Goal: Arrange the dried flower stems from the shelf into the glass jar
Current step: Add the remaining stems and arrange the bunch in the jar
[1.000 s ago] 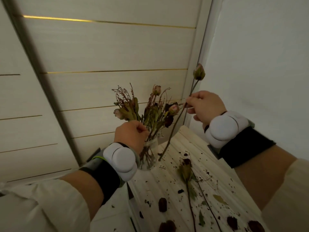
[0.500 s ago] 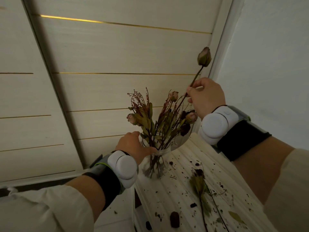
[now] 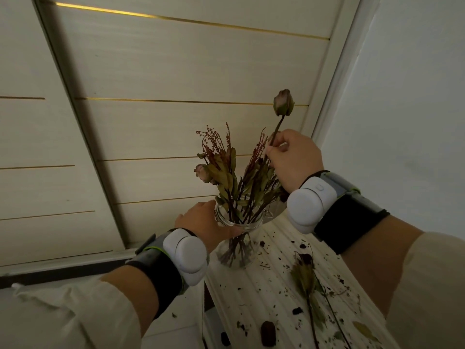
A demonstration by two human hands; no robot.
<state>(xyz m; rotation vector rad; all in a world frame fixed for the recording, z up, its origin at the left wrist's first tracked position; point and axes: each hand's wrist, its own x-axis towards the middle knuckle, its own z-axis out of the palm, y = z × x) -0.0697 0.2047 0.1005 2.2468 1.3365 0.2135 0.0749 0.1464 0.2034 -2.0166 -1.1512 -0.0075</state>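
Above clear glass jar [image 3: 247, 224], right hand [image 3: 294, 159] pinches dried rosebud stem [image 3: 279, 125] below bud, likely light, brittle; left hand [image 3: 201, 222] grips jar.

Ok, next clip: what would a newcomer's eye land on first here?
The dried rose pinched high in the right hand, above a glass jar bristling with dried stems. The left hand grips the jar's neck; petal crumbs and a loose stem litter the shelf.
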